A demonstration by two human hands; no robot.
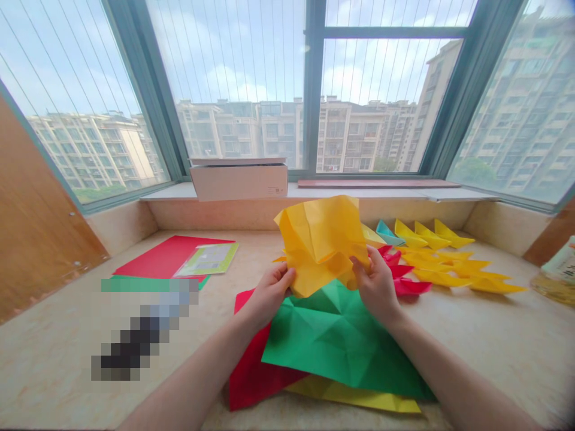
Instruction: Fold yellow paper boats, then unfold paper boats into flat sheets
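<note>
A creased, partly folded sheet of yellow paper (321, 239) is held up in front of me. My left hand (272, 290) pinches its lower left edge between thumb and fingers. At its lower right, my right hand (377, 281) grips it the same way, some fingers hidden behind the paper. Below both hands lies a creased green sheet (345, 341), on top of a red sheet (256, 365) and a yellow-green sheet (359, 395). To the right stand several folded yellow paper boats (453, 234), red ones (406, 281) and a light blue one (389, 234).
A red paper stack (162, 257) lies at left with a clear packet (209, 258) on it. A blurred-out patch (139, 338) covers something nearer. A white box (240, 181) sits on the window ledge. A jar (559, 275) stands at the right edge.
</note>
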